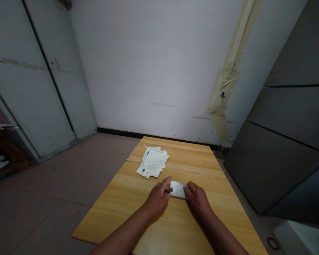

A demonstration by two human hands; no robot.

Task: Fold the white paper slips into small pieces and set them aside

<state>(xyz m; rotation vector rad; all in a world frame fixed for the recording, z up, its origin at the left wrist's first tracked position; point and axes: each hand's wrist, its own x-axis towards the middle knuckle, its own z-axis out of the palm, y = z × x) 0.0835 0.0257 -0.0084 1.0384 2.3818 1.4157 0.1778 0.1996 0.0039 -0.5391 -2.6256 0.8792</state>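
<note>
First, at left, loose overlapping pile of white printed paper sheets [154,163] on yellow-brown wooden surface [117,203]. Next, left hand [158,198], fingers curled at left end of small rectangular white printed paper [177,189]; cannot tell whether gripping. Right hand [198,198] pinches paper's right end. Likely step: squaring or folding paper; next move calls for aligned edges, even pressure.
</note>
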